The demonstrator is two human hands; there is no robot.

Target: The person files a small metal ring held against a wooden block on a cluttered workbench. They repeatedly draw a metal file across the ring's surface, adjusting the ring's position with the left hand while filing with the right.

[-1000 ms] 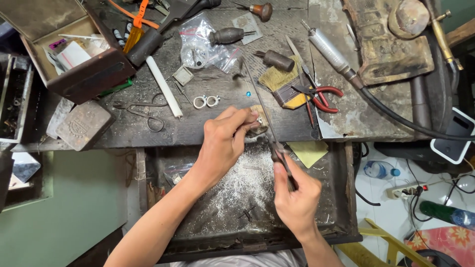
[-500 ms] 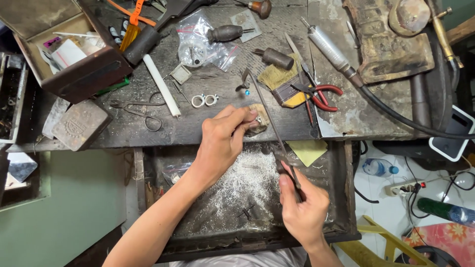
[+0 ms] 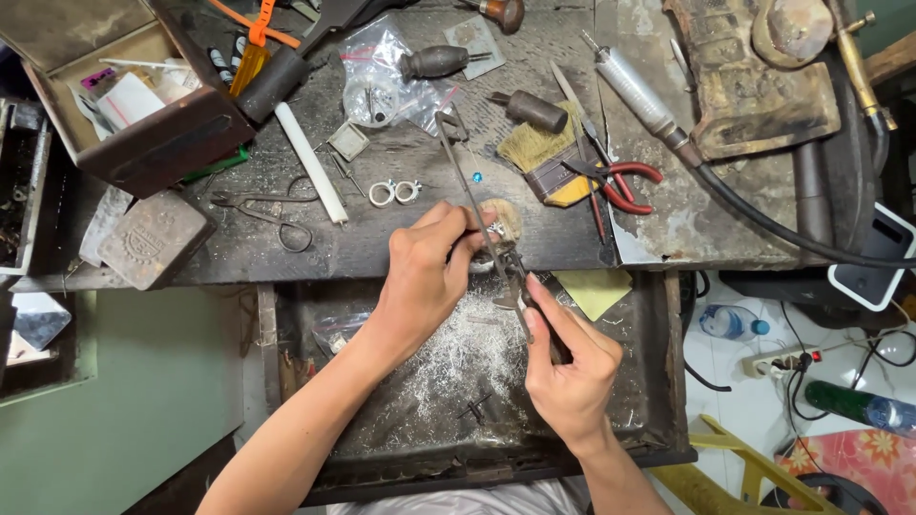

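Note:
My left hand [image 3: 427,275] pinches a small metal piece, mostly hidden by my fingers, against a round wooden peg [image 3: 506,217] at the front edge of the dark workbench [image 3: 382,243]. Just to its right, my right hand [image 3: 570,367] is closed around the handle of a thin metal saw frame [image 3: 468,172]. The frame slants up and to the left across the bench, passing right beside my left fingertips. Both hands are over an open drawer [image 3: 658,381] that holds a pile of pale metal filings [image 3: 458,353].
On the bench lie two small rings [image 3: 396,193], a white rod [image 3: 310,162], red-handled pliers [image 3: 622,183], a brush [image 3: 542,157], a flexible-shaft handpiece [image 3: 637,93] and a grey tin [image 3: 153,238]. An open box [image 3: 143,133] stands at the back left. A yellow cloth [image 3: 593,288] hangs by the drawer.
My right hand drew the saw back toward me, then pushed it forward again; the frame's far end has shifted up and left. My left hand has stayed at the peg.

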